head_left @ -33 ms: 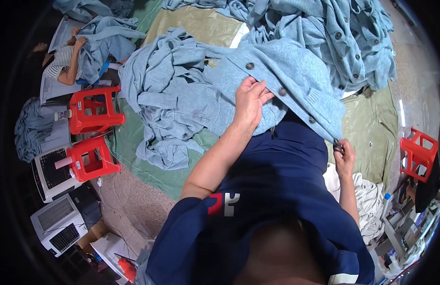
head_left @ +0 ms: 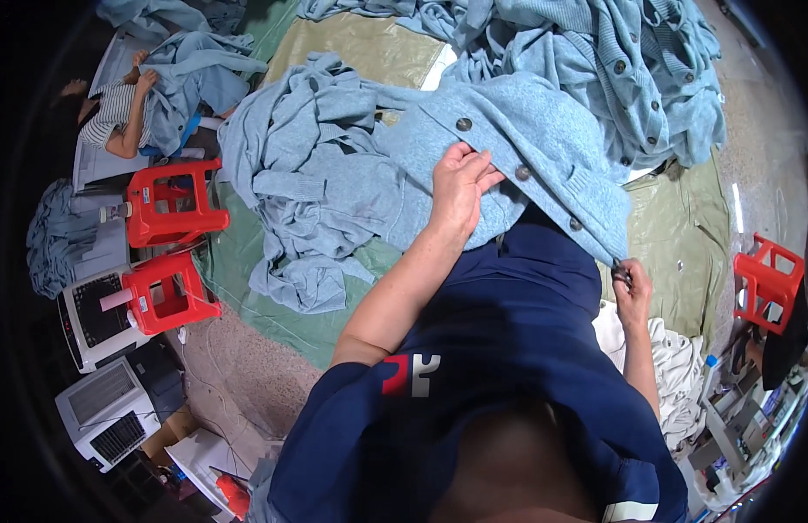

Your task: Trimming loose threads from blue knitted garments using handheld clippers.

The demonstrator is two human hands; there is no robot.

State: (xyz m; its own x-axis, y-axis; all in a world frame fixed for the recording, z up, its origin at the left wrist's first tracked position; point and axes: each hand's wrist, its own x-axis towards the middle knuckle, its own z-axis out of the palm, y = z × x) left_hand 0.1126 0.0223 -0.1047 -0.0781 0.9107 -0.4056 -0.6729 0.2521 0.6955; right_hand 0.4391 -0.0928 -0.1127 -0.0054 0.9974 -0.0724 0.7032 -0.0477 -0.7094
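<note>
A light blue knit cardigan with dark buttons is spread over my lap, its button band slanting down to the right. My left hand pinches the band's edge between two buttons, thumb and fingers closed on the knit. At the lower right corner of the cardigan, my right hand is closed around small dark thread snips, mostly hidden by the fingers. The snips' tip is by the corner; whether it touches the knit I cannot tell. Left of my left hand lies a crumpled heap of blue knitwear.
A large pile of blue cardigans rises at the far right. Green sheeting covers the floor. Red stools stand at left, another red stool at right. White garments lie by my right arm. A person handles blue knitwear far left.
The cardigan's lower right corner has shifted slightly left, away from my right hand. My left hand keeps its pinch in the same place.
</note>
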